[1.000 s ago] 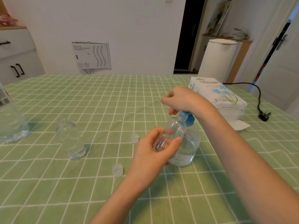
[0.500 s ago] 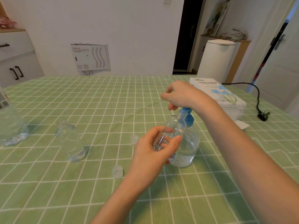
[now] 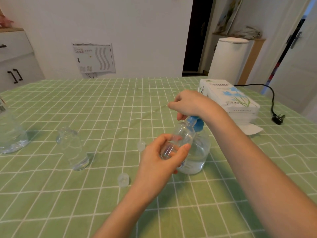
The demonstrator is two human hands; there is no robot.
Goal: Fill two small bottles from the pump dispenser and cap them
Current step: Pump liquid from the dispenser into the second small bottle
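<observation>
My left hand (image 3: 159, 158) grips a small clear bottle (image 3: 182, 134), tilted with its open mouth up against the blue pump head (image 3: 197, 123) of the clear pump dispenser (image 3: 199, 152). My right hand (image 3: 190, 103) rests on top of the pump head, fingers curled over it. A second small clear bottle (image 3: 72, 148) stands uncapped on the green checked tablecloth (image 3: 111, 109) to the left. Two clear caps lie loose: one cap (image 3: 141, 145) just left of my left hand, the other cap (image 3: 123, 179) nearer the front.
A large clear bottle (image 3: 10, 134) stands at the left edge. A tissue paper pack (image 3: 229, 98) lies at the right, with a black cable and plug (image 3: 277, 117) beyond it. A white bin (image 3: 228, 59) stands behind the table.
My right hand has risen slightly on the pump head. The small bottle stays held at the spout; my left hand has barely moved.
</observation>
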